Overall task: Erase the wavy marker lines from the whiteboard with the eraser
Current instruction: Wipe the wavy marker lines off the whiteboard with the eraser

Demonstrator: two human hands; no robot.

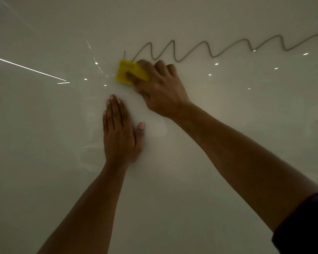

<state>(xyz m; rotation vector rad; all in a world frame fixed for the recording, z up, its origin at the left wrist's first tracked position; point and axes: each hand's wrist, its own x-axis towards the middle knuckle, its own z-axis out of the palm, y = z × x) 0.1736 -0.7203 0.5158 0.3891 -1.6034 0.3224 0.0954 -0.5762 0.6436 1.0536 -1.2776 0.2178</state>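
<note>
A glossy whiteboard [44, 162] fills the whole view. One wavy dark marker line [211, 55] runs across it from the centre top toward the upper right edge. My right hand [160, 88] grips a yellow eraser [125, 73] and presses it against the board just under the line's left end. The hand and eraser look slightly blurred. My left hand [120, 132] lies flat on the board below the eraser, fingers straight and together, thumb spread out.
Ceiling-light reflections dot the board, with a bright streak [26, 67] at the left. A dark sleeve [305, 222] covers my right upper arm at the lower right corner.
</note>
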